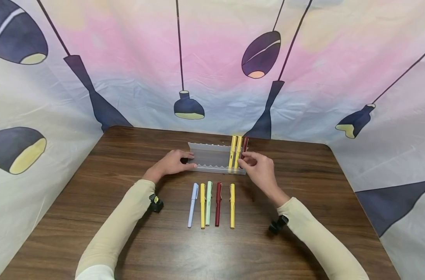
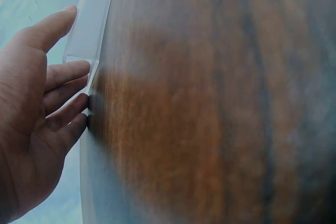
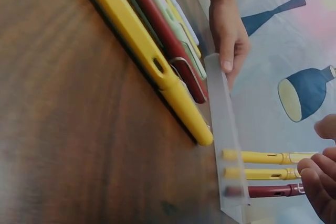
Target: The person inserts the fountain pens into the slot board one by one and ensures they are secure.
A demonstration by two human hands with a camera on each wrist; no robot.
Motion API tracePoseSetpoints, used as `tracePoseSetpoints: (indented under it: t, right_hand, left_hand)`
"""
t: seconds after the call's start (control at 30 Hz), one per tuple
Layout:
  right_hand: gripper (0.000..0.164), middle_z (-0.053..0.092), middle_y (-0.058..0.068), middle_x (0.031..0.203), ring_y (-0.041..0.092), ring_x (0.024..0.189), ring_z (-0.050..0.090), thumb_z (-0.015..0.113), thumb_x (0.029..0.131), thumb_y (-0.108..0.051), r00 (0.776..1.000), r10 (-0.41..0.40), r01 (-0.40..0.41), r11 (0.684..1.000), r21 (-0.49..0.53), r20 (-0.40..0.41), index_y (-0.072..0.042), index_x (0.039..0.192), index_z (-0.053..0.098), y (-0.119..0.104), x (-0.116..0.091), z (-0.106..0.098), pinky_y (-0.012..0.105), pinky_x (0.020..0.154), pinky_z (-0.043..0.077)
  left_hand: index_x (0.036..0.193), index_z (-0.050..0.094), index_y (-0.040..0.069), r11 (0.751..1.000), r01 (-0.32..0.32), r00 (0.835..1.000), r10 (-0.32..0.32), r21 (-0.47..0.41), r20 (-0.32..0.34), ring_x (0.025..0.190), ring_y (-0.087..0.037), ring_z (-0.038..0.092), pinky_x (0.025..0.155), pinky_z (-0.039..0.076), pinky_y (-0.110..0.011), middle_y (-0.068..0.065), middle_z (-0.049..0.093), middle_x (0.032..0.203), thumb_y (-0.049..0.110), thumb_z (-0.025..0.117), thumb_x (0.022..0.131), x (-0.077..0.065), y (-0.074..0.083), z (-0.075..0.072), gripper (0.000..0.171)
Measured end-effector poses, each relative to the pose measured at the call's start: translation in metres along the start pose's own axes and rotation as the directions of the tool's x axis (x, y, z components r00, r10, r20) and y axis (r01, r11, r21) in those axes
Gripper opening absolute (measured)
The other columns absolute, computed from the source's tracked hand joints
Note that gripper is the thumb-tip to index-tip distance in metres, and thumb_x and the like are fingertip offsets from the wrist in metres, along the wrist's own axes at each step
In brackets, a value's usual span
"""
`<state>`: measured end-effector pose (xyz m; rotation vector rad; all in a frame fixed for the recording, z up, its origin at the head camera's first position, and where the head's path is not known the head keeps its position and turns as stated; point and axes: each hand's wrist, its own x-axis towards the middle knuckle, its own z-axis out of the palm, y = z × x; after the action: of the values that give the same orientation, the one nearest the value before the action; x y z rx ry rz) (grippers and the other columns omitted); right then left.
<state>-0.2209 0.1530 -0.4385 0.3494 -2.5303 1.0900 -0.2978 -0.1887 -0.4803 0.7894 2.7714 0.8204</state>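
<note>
A translucent pen tray (image 1: 212, 155) with notched edges stands toward the table's back. My left hand (image 1: 174, 162) grips its left end, thumb at the front and fingers around the end, also seen in the left wrist view (image 2: 37, 98). Inside the tray's right part lie two yellow pens (image 1: 231, 155) and a dark red pen (image 3: 268, 190). At that end, my right hand (image 1: 259, 167) has its fingertips by the dark red pen. The right wrist view shows thumb and fingers (image 3: 317, 174) apart; where they touch is partly hidden.
In front of the tray lies a row of pens: light blue (image 1: 193, 206), yellow (image 1: 202, 208), light green (image 1: 208, 204), dark red (image 1: 218, 206) and yellow (image 1: 232, 208). A printed cloth (image 1: 219, 58) hangs behind the wooden table (image 1: 156, 249).
</note>
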Motion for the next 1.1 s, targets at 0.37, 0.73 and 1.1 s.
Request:
tracePoseSetpoints:
  t: [0.37,0.73,1.1]
  right_hand:
    - [0.038,0.076,0.001,0.085,0.011,0.074,0.072,0.083,0.088,-0.032,0.986,0.081,-0.083,0.997,0.005,0.148,-0.004,0.114,0.078,-0.004,-0.028,0.004,0.034,0.065,0.059]
    - [0.039,0.073,-0.008,0.079,0.003,0.070,0.068,0.085,0.084,-0.033,0.968,0.097,-0.088,0.995,-0.049,0.231,-0.006,0.111,0.078,-0.002,-0.049,0.018,0.030,0.067,0.057]
    - [0.040,0.069,-0.012,0.073,0.001,0.064,0.060,0.085,0.085,-0.035,0.942,0.128,-0.110,0.991,-0.076,0.310,-0.008,0.112,0.078,0.001,-0.054,0.023,0.028,0.063,0.050]
  left_hand:
    - [0.138,0.065,0.005,1.000,0.007,1.000,-0.007,0.002,0.000,0.143,-0.035,0.046,0.115,0.039,-0.054,-0.013,0.056,0.149,0.052,0.069,0.095,-0.001,0.000,-0.001,0.063]
    - [0.136,0.066,0.005,1.000,0.000,1.000,0.000,0.004,0.005,0.143,-0.035,0.046,0.114,0.039,-0.054,-0.014,0.055,0.150,0.053,0.068,0.095,0.001,0.000,0.000,0.063]
    - [0.137,0.066,0.006,1.000,0.012,1.000,-0.012,0.011,0.001,0.144,-0.035,0.044,0.115,0.038,-0.054,-0.013,0.054,0.151,0.053,0.068,0.095,0.001,0.001,0.000,0.063]
